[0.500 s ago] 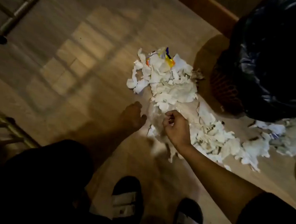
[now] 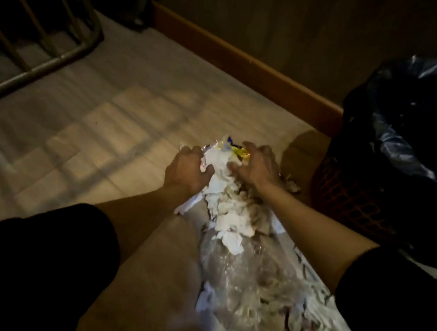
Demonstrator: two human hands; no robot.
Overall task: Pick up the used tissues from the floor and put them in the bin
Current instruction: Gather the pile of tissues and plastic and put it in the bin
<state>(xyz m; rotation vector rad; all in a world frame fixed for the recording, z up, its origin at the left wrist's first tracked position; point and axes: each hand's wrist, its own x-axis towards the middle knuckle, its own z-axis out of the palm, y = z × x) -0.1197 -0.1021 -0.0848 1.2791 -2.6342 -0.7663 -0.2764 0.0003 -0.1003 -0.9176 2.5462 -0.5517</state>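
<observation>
Two hands cupped round the far end of the tissue pile, bin to the right.

Left hand (image 2: 185, 171) fingers curl shut on a white wad at the pile's left edge; right hand (image 2: 257, 166) fingers are spread and bent, pressing into the pile from the right, so they grip it between them. A yellow wrapper (image 2: 239, 149) sits in the far tip of the clump. The used tissues (image 2: 228, 212) run in a strip on the floor (image 2: 97, 130) from the hands toward the near right, partly blurred. The bin (image 2: 354, 197), red mesh with a black liner, stands just right of the pile, near the skirting board (image 2: 244, 61). Handling guess: light, soft, loose, sheds bits. Squeeze from both sides low, scoop under, compress before lifting.
</observation>
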